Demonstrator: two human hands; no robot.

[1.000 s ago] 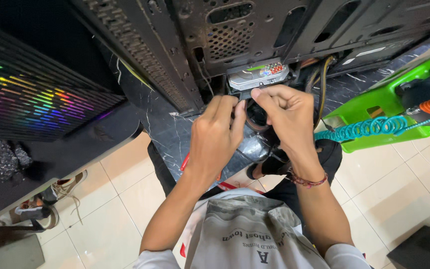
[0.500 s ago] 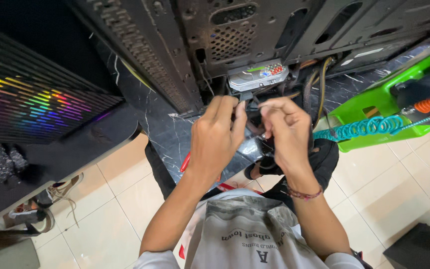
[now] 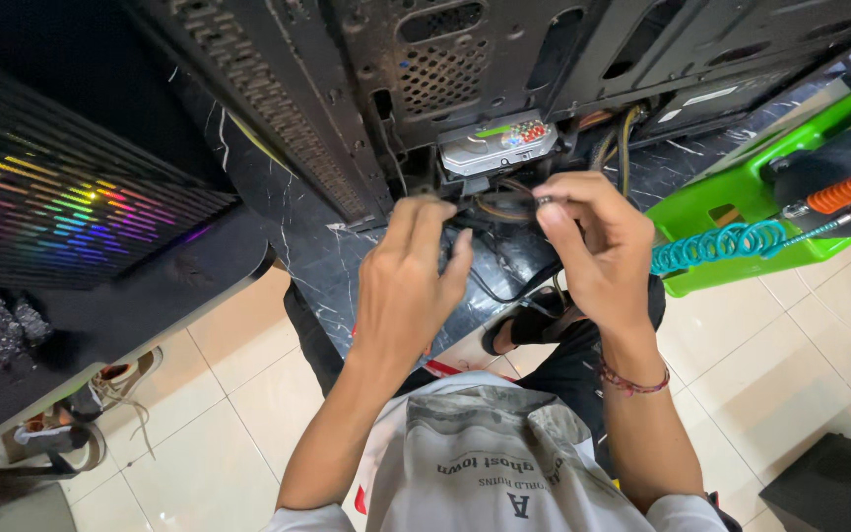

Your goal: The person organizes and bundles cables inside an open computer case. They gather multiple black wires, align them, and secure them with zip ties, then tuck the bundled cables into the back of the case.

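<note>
One black computer case (image 3: 504, 69) lies open on the dark marble table (image 3: 317, 266), and both hands work just below its open side. The left hand (image 3: 408, 286) reaches into the bundle of black cables (image 3: 490, 219) under the case, its fingers curled among them; whether its grip has closed on a cable cannot be told. The right hand (image 3: 598, 246) pinches one thin cable end between thumb and forefinger, its grip closed on it just below the case. One silver hard drive (image 3: 497, 146) sits inside the case, right above the two hands. To the right of the case stands one green bin (image 3: 741, 187), with one teal coiled hose (image 3: 716, 244) across it. Left of the case glows one panel of rainbow lights (image 3: 61, 202)
</note>
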